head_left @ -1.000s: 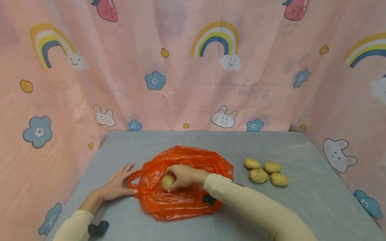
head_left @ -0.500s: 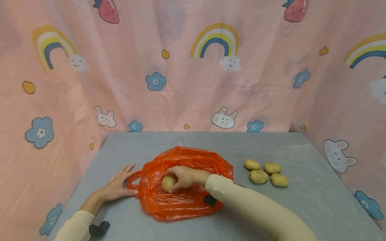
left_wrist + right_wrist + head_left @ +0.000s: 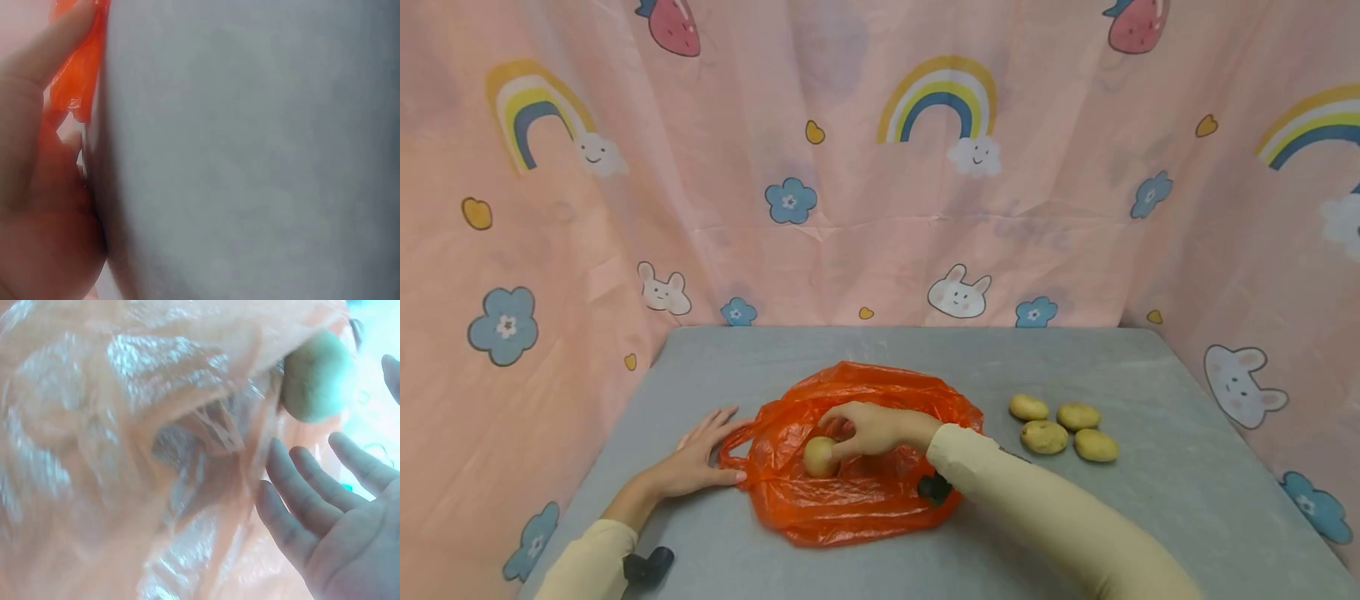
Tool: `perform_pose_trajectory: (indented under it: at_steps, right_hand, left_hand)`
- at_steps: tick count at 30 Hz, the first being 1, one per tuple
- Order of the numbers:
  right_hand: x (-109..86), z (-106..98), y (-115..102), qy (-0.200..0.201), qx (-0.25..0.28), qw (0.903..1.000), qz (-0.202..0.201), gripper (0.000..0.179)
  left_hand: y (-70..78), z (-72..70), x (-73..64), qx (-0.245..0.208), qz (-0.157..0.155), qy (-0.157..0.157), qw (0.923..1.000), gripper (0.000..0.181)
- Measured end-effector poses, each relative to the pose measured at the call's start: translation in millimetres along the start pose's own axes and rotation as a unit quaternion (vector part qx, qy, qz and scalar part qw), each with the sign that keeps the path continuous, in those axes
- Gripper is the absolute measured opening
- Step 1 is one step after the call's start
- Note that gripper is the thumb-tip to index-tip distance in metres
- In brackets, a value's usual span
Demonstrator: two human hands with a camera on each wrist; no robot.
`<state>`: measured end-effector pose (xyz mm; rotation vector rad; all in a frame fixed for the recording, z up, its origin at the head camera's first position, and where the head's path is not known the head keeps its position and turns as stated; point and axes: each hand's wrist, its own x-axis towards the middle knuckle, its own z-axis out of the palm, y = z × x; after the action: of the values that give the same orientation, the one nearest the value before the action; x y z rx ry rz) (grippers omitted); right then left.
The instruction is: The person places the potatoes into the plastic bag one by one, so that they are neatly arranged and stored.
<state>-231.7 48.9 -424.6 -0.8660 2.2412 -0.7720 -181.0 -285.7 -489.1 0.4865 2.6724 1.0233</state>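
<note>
An orange-red plastic bag lies spread on the table, its loop handle pointing left. On the bag sits a round yellowish potato. My right hand is just right of and above it; in the right wrist view this hand has its fingers spread, with a gap between them and the potato. My left hand rests on the table left of the bag, fingers stretched out and thumb at the handle's lower end. The left wrist view shows the thumb against the orange plastic.
Several potatoes lie grouped on the grey table to the right of the bag. A pink curtain printed with rainbows and bunnies hangs behind the table and along both sides.
The right hand has let go of the potato and shifted slightly up and right, its fingers spreading. The potato stays on the bag. The left hand stays in place.
</note>
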Motion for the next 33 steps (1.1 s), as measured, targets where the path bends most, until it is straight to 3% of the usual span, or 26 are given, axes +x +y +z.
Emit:
perform_pose_trajectory:
  at_steps: [21,27,33]
  right_hand:
    - [-49.1,-30,-7,0.057,0.046,0.9967,-0.034,0.053]
    - [-65.4,-40,-2,0.086,0.037,0.9946,-0.046,0.05]
    - [-74.0,-52,7,0.094,0.064,0.991,-0.071,0.055]
  left_hand:
    - [1.6,1.3,-1.4,-0.016,-0.002,-0.016,0.9997,0.082]
    - [2.4,0.9,-1.7,-0.01,-0.001,-0.013,0.9999,0.082]
    - [3.0,-1.7,0.3,-0.005,0.001,-0.011,0.9999,0.082]
